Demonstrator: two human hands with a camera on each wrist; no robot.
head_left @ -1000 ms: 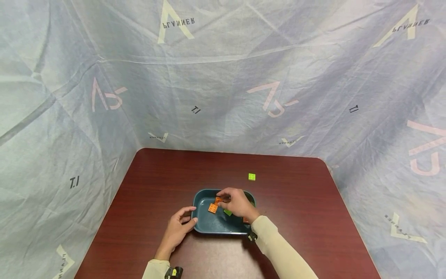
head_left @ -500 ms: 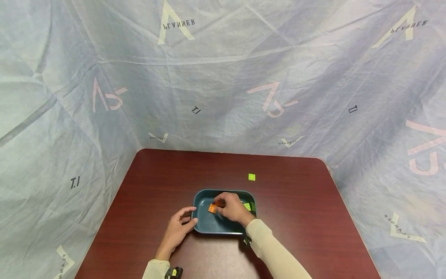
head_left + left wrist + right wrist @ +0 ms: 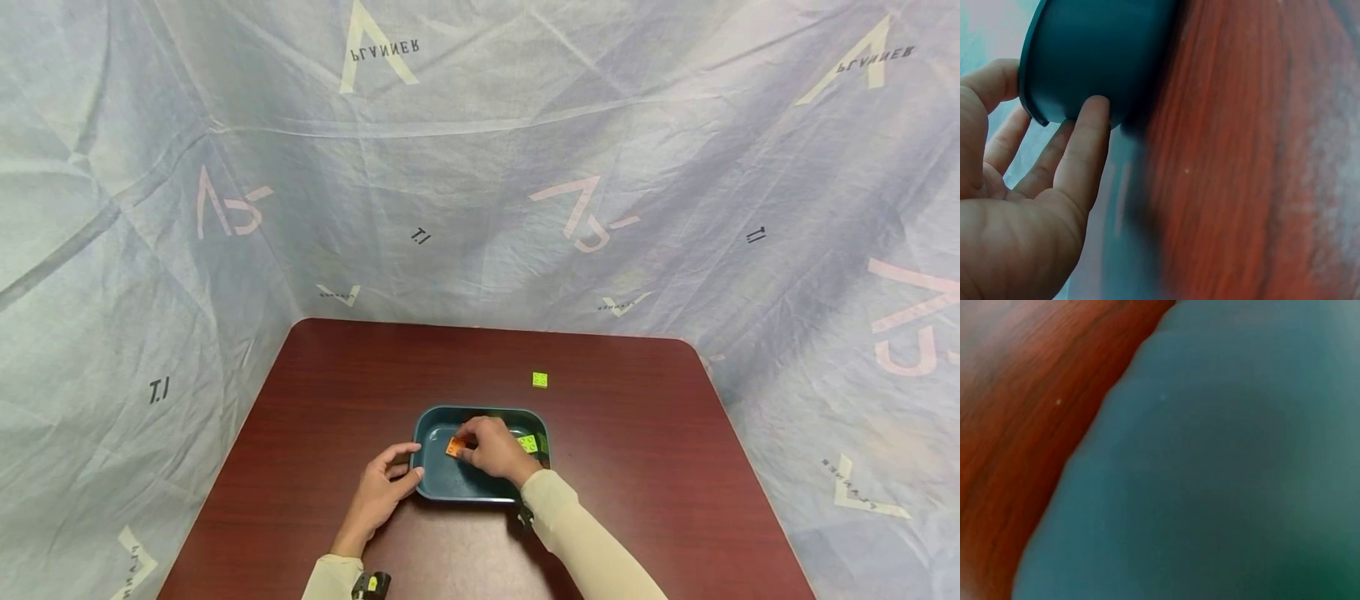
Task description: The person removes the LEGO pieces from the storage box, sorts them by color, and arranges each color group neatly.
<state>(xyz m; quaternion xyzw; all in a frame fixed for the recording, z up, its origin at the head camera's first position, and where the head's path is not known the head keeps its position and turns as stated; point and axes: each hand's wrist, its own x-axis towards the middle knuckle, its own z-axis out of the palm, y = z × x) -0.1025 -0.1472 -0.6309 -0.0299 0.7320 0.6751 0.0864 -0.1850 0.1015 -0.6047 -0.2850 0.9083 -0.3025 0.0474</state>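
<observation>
pale grey cloth [image 3: 480,200], wrinkled and printed with letters and angular marks, hangs behind and on both sides of a reddish-brown wooden counter [image 3: 360,367] with rounded far corners. a dark blue-green tray [image 3: 438,481] sits on the counter, near the person. the left grip [image 3: 377,494], a bare hand, lies at the tray's left end with fingers extended and spread rather than curled; the left wrist view shows fingertips touching the tray's outer wall and rim. the right grip [image 3: 491,447] reaches down into the tray, its bent fingers and thumb at an orange block [image 3: 453,447], which is partly covered by them; i cannot tell whether they pinch it. inside the tray, toward the right end, lies a lime-green block [image 3: 528,443], just beside the right hand. another lime block [image 3: 540,380] rests on the counter beyond the tray's far edge, apart from it. both arms wear cream sleeves [image 3: 588,537]. the right wrist view is mostly a blurred blue-green surface.
</observation>
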